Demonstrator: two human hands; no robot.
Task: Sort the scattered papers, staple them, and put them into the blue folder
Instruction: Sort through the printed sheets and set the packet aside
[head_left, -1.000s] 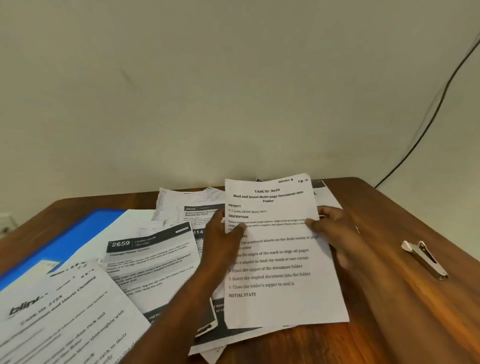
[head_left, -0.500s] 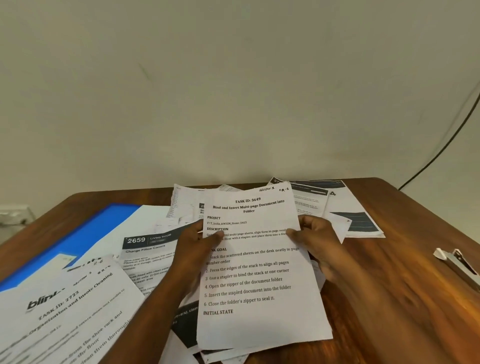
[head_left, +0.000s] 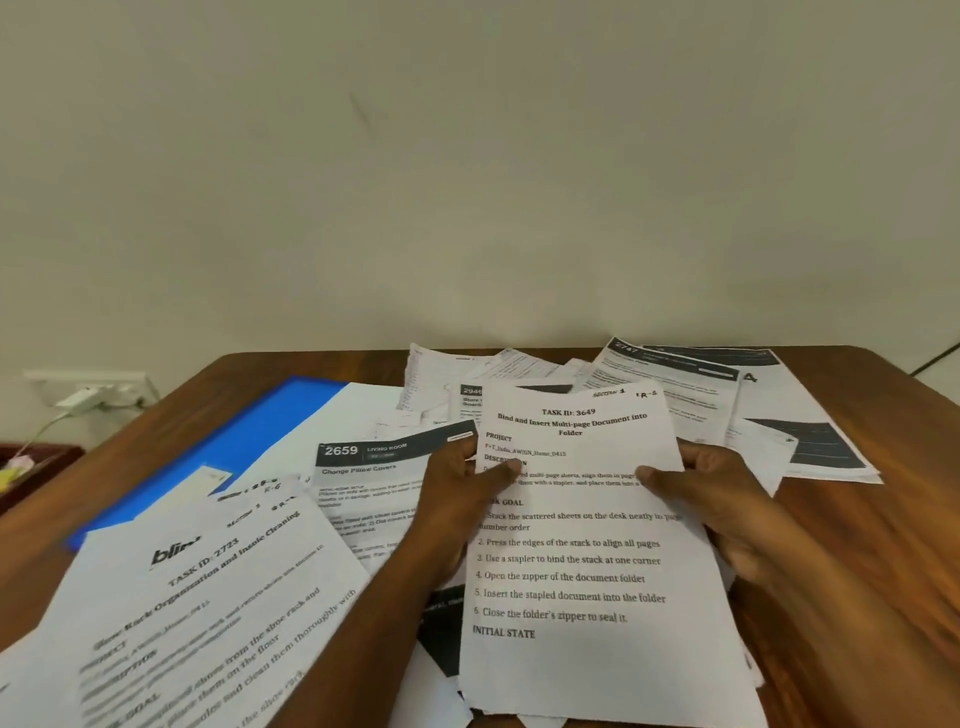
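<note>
Two hands are gripping one sheaf of papers (head_left: 582, 519): the left hand (head_left: 457, 488) pinching its left edge, the right hand (head_left: 711, 483) its right. Sorting is seemingly underway; loose sheets (head_left: 218, 613) are lying left, covering the blue folder (head_left: 249, 441) on the surface (head_left: 852, 545), and need gathering next.

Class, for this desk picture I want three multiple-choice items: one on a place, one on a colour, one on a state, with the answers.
1. Where does the folder lie on the table?
A. left, under papers
B. right edge
C. in the hands

2. What colour is it?
A. red
B. blue
C. green

3. How is the sheet headed TASK ID: 3649 held?
A. lying untouched
B. left hand only
C. by both hands

Answers: 1 A, papers overlap it at left. 2 B, plainly blue. 3 C, the left hand and right hand pinch its sides.
</note>
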